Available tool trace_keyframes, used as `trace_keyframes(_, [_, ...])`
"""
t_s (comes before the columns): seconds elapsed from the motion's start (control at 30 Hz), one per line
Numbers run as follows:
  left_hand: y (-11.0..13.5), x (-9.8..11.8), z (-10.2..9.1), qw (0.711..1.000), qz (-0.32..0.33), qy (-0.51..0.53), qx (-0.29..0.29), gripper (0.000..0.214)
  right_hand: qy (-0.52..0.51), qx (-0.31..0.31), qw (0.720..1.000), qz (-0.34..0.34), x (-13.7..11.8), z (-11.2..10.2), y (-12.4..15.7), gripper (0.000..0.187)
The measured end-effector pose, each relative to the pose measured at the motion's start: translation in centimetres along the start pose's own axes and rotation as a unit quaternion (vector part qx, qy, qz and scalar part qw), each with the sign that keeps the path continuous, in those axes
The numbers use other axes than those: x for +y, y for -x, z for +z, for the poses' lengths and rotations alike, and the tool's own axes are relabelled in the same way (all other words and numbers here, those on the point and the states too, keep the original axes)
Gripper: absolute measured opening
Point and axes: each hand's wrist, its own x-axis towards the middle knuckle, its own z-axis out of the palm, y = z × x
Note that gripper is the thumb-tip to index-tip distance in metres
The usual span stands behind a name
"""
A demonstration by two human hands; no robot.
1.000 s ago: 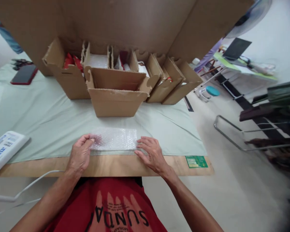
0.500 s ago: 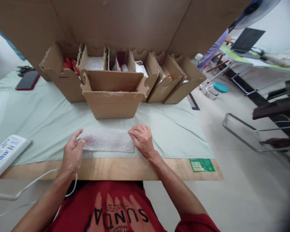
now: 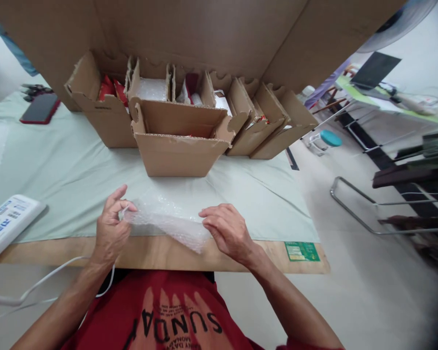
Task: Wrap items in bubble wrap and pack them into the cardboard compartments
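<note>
My left hand (image 3: 109,228) pinches one end of the bubble wrap (image 3: 168,221) between thumb and forefinger, grip closed on it. My right hand (image 3: 228,231) curls over the other end, though I cannot tell whether that grip is clamped or only resting. The sheet sags just above the near edge of the table (image 3: 58,165), in front of the cardboard box (image 3: 178,155). With so thin a pinch, I think it could slip off the edge.

Bubble wrap (image 3: 168,221) before carton (image 3: 178,155); power strip (image 3: 7,223) left; phone (image 3: 40,108), perhaps, behind

Bare green cloth (image 3: 58,165) left of the open cardboard box (image 3: 178,146), box row (image 3: 190,97) blocking behind
</note>
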Motion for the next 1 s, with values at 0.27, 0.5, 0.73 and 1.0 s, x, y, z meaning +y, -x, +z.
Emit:
trace_keyframes(0.27, [3.9, -2.0, -2.6, 0.991, 0.054, -0.080, -0.094, 0.013, -0.118, -0.131, 0.981, 0.087, -2.2, -1.1, 2.7, 0.021])
trace_keyframes(0.5, [3.7, -1.9, -5.3, 0.979, -0.094, -0.096, -0.154, 0.032, 0.080, -0.123, 0.919, 0.366, 2.1, 2.7, 4.4, 0.040])
trace_keyframes(0.73, [2.1, -0.9, -4.5, 0.968, -0.099, -0.122, -0.197, 0.036, 0.081, -0.107, 0.960, 0.246, 3.0, 5.2, 1.4, 0.022])
trace_keyframes(1.0, [-2.2, -0.8, 0.3, 0.974, -0.076, -0.187, -0.107, 0.040, 0.215, -0.177, 0.910, 0.306, 7.4, 4.4, -4.0, 0.022])
